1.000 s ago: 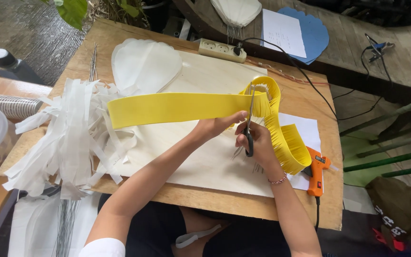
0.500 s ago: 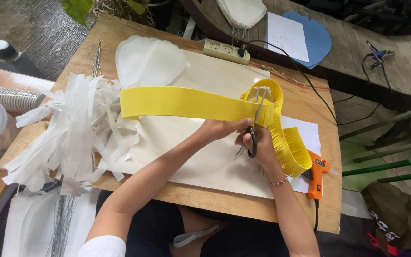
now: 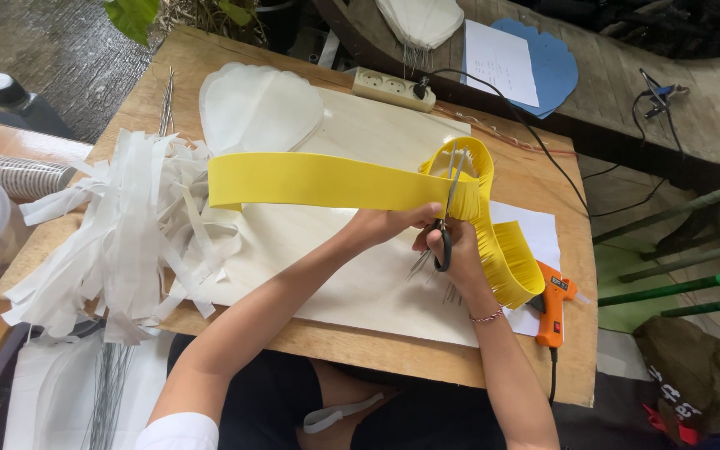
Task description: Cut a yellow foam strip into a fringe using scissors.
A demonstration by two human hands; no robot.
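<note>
A: Head view. Left hand (image 3: pixel 381 223) closed on the yellow strip (image 3: pixel 318 181), pinching its lower edge just beside the scissors (image 3: pixel 446 218). Right hand (image 3: pixel 452 250) with fingers through the scissor handles, clamped on them; blades pointing up into the strip.

B: Position of the strip?

A: Held in the air above the wooden table (image 3: pixel 560 179), over a pale sheet (image 3: pixel 360 275). Long flat part stretching to the left; right part curling round and hanging down beside the right wrist.

B: Amount already done?

A: Judging from the look: curled right part already cut into a fine fringe, flat left part uncut. So perhaps less than half finished, with the whole long left length remaining. Exact share hard to tell.

B: Other things nearby?

A: Heap of white strips (image 3: pixel 127 242) at the left edge of the table. Orange glue gun (image 3: pixel 553 304) near the right elbow, on white paper. Power strip (image 3: pixel 393 87) at the far side. White petal-shaped pieces (image 3: pixel 260 104) behind the yellow strip.

B: Difference from half a second ago?

A: Very small. Same grip in both hands, scissors at the same place on the strip. Free left end of the strip about the same; no new length fringed, as far as visible.
</note>
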